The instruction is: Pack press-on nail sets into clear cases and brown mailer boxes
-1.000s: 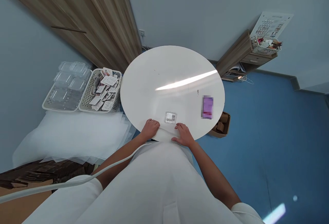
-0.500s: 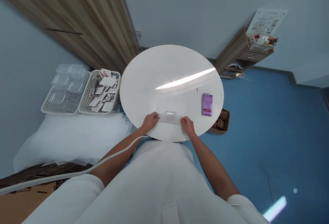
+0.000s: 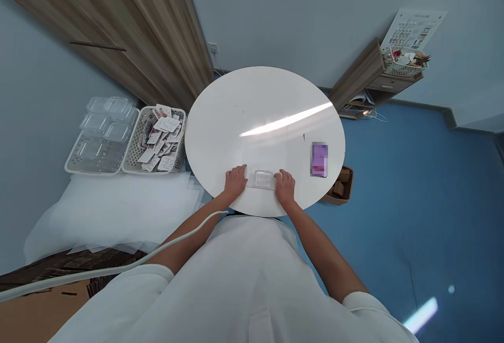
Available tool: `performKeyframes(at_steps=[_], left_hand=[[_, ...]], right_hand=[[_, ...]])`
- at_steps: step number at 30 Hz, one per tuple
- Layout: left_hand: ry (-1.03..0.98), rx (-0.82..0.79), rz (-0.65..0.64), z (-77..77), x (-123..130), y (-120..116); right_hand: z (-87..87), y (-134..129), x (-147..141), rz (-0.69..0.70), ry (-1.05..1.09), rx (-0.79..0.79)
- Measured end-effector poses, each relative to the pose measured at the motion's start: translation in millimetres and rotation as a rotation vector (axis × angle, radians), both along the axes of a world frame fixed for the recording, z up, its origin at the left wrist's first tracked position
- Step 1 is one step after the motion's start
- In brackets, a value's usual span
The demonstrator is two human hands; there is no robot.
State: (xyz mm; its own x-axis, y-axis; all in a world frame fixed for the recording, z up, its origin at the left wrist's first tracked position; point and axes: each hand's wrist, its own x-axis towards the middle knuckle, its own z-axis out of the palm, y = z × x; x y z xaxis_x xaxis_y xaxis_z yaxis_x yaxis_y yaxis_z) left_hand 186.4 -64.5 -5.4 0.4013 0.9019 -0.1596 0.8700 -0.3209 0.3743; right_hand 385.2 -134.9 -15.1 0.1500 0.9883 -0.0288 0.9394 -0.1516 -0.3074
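On the near part of the white round table [image 3: 260, 99] lies a small clear plastic container [image 3: 263, 178] with a translucent plastic sheet [image 3: 251, 179] around it. My left hand [image 3: 235, 182] is at the left end of the sheet, its fingers bent over the edge and the thumb toward the container. At the opposite end, my right hand [image 3: 285, 187] has its fingers curled on the sheet's edge. The container sits between both hands, and neither hand covers it. The fingertips' exact hold is partly hidden.
A pixelated purple item [image 3: 318, 159] lies on the table's right. Left of the table stand a basket of printed cards [image 3: 159, 138] and a basket of clear plastic boxes [image 3: 98, 133], above stacked translucent sheets [image 3: 118, 206]. A white cable [image 3: 165, 248] crosses by my left arm. A cardboard box [image 3: 342, 188] stands at right.
The sheet's raised, folded strip has come down around the container, which now shows more fully. Both hands have turned with their fingers pointing forward and lie lower at its ends.
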Motion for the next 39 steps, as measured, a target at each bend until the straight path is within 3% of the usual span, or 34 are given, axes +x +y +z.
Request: performKeyframes(at_steps=[4,8,14,19,24,29,33,39], left_hand=[[0.009,0.118,-0.203,3.1,3,0],[-0.035,0.098,-0.392,9.1,3,0],[-0.075,0.012,-0.523,7.1,7,0],[-0.077,-0.035,-0.508,3.1,17,7],[-0.100,-0.108,-0.495,18.1,19,11],[-0.099,-0.212,-0.551,30.0,8,1],[-0.159,-0.214,-0.549,30.9,4,-6],[-0.245,-0.275,-0.447,28.2,0,12]], right_hand=[[4.9,-1,1,0.286,-0.047,-0.024],[13.8,0,0,0.361,-0.049,-0.044],[19.8,8,-5,0.419,-0.039,-0.095],[16.4,15,-2,0.430,-0.032,-0.123],[24.2,15,-3,0.443,0.053,-0.155],[38.2,-6,-9,0.449,0.163,-0.239],[44.3,-16,-9,0.401,0.232,-0.242],[45.5,7,1,0.246,0.307,-0.253]])
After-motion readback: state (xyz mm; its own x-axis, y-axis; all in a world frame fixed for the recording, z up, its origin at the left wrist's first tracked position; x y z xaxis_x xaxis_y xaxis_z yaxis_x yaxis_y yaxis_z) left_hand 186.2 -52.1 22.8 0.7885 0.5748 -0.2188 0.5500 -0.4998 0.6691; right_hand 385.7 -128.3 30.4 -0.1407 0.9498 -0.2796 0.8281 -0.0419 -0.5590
